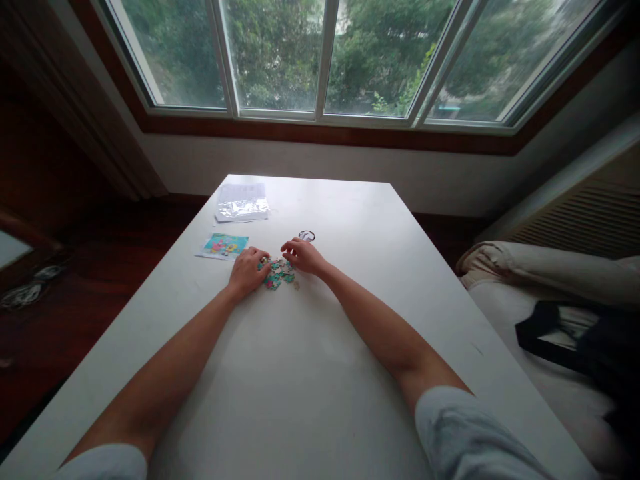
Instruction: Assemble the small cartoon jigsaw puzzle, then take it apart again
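Note:
A small heap of jigsaw puzzle pieces [279,272], mostly teal with some pale backs and a pink spot, lies on the white table. My left hand [247,271] rests at the heap's left edge, fingers slightly bent and touching the outer pieces. Over the right side of the heap is my right hand [303,256], its curved fingers apart and nothing visible in them. A blue picture card [223,245] with colourful figures lies left of my left hand. Just beyond my right hand sits a small round item with a dark rim [307,236], too small to name.
A clear plastic bag [243,202] lies at the table's far left, with something pale in or under it. The white table [300,380] narrows toward a window [280,60]. On the right is a pale seat [505,297] with a dark strap-like item [560,340].

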{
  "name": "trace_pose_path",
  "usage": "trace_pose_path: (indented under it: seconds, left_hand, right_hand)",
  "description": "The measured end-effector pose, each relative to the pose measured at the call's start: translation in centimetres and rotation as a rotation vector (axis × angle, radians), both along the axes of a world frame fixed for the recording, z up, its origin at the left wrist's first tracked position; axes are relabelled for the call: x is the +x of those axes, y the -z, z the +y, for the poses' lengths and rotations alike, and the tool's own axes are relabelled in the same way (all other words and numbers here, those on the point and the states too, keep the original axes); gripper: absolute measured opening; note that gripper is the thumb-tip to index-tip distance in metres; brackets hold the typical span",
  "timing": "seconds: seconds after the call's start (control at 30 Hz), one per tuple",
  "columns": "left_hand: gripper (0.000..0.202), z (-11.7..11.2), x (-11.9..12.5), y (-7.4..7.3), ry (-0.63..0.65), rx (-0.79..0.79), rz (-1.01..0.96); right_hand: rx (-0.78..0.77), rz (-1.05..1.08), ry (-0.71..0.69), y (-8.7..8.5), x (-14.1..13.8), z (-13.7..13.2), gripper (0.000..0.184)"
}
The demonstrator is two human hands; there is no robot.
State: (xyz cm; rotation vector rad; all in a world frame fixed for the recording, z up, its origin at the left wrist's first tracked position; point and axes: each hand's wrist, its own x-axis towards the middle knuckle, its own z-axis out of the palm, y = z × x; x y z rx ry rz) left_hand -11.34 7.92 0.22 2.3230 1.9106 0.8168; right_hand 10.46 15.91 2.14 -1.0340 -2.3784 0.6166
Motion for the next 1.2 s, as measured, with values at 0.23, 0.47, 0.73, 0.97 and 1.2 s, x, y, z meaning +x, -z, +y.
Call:
trace_pose_path:
  seconds: [0.23, 0.47, 0.73, 0.97, 1.2]
  left_hand:
    - [0.049, -0.6, 0.2, 0.5, -0.013, -0.012, 0.136]
    - [0.037, -0.5, 0.7, 0.2, -0.026, 0.019, 0.2]
    - [0.022, -0.8, 1.6, 0.1, -0.059, -0.016, 0.206]
    - [0.026, -0.9, 1.5, -0.1, -0.087, -0.047, 0.233]
    - [0.035, -1.1, 1.4, -0.4, -0.096, -0.017, 0.237]
  right_hand:
    - [-0.072, -0.475, -0.222, -2.9, 1.7, -1.1, 0.078]
    - [0.032, -0.466, -0.179, -1.8, 0.5, -2.1, 0.038]
    - [0.029, -0.392, -0.139, -1.2, 0.3, -1.8, 0.027]
    - [0.023, -0.336, -0.101, -0.5, 0.0, -1.6, 0.022]
    - [-0.055, -0.385, -0.232, -2.8, 0.7, -2.3, 0.043]
